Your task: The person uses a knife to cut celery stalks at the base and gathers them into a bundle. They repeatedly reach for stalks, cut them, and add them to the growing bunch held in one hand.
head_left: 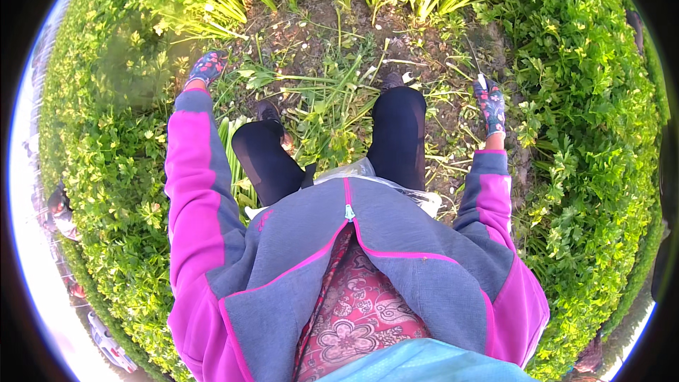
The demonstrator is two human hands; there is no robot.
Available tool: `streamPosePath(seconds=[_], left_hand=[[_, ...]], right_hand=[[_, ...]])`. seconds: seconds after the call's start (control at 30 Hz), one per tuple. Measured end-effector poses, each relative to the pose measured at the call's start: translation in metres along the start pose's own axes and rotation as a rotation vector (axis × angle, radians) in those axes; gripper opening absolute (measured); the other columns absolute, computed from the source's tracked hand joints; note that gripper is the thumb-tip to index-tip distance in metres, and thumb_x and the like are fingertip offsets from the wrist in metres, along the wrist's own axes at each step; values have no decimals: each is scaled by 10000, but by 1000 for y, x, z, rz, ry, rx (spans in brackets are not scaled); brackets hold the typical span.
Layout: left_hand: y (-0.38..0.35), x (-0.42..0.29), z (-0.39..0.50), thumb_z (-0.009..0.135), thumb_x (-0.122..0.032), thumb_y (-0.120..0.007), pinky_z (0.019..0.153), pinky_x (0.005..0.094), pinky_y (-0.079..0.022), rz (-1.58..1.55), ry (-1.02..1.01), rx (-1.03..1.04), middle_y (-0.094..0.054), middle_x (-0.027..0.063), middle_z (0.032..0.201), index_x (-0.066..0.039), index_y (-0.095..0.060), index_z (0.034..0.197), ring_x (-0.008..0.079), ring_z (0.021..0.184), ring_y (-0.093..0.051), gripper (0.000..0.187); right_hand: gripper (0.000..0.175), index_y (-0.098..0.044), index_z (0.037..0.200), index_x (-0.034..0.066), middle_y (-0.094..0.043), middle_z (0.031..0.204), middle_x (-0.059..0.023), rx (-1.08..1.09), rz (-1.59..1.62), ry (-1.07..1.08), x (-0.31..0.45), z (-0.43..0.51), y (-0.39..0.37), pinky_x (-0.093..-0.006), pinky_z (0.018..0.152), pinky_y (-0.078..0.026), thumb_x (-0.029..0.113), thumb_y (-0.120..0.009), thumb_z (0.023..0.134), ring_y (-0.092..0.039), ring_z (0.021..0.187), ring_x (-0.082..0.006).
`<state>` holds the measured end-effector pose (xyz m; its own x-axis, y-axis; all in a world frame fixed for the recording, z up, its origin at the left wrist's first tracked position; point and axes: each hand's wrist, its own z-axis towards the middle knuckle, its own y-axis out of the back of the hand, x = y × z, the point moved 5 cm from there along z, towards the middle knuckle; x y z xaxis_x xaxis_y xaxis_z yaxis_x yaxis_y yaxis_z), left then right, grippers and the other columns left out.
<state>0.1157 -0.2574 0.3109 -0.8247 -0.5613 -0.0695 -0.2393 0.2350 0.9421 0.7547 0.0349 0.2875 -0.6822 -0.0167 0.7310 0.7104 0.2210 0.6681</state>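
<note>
My left hand (pixel 208 68), in a dark floral glove, hangs low beside leafy celery plants on the left. Its fingers are partly hidden, and I cannot tell whether they hold anything. My right hand (pixel 489 107), gloved alike, grips a knife (pixel 481 78) by its handle, of which a pale part shows. The thin blade points forward over the soil, away from me. Ahead stand celery plants with pale green stalks (pixel 432 2), rooted in a row. Several cut celery stalks (pixel 229 132) lie beside my left leg.
Trimmed stalks and leaves (pixel 334 101) litter the bare soil (pixel 318 16) between and before my feet. Dense celery foliage (pixel 589 95) rises on both sides. Clear plastic (pixel 366 170) hangs at my waist. A person (pixel 61 209) and a vehicle (pixel 109 342) appear at the far left rim.
</note>
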Motion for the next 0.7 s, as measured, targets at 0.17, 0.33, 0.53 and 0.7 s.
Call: streamPosePath(seconds=[0.17, 0.33, 0.53, 0.7], left_hand=[[10, -128, 35, 810, -296, -524, 812, 396, -465, 264, -181, 103, -609, 136, 1005, -116, -609, 1018, 317, 939, -575, 288], [-33, -192, 89, 785, -254, -533, 768, 412, -463, 322, -280, 113, -610, 144, 884, -109, -612, 893, 321, 866, -583, 197], [-106, -248, 167, 747, -141, -546, 714, 406, -479, 160, -439, 285, -605, 143, 919, -123, -577, 1054, 315, 853, -584, 310], [-150, -341, 244, 740, -94, -583, 802, 391, -474, -38, -684, -27, -410, 199, 1268, -132, -232, 1368, 356, 1023, -517, 720]], right_hand=[[393, -588, 1056, 44, -636, 793, -72, 310, 275, -244, -43, 14, -62, -290, 639, -444, 330, -611, 787, -584, 688, -165], [362, -590, 995, 44, -626, 743, -67, 266, 76, -87, -32, 71, -150, -330, 605, -453, 349, -577, 799, -594, 671, -215], [319, -582, 995, 66, -614, 773, -161, 94, 215, 148, 31, 186, -283, -371, 623, -451, 344, -543, 844, -598, 722, -305], [225, -526, 846, 72, -541, 616, -50, -94, 575, 79, 36, 211, -311, -299, 366, -397, 296, -514, 863, -521, 460, -172]])
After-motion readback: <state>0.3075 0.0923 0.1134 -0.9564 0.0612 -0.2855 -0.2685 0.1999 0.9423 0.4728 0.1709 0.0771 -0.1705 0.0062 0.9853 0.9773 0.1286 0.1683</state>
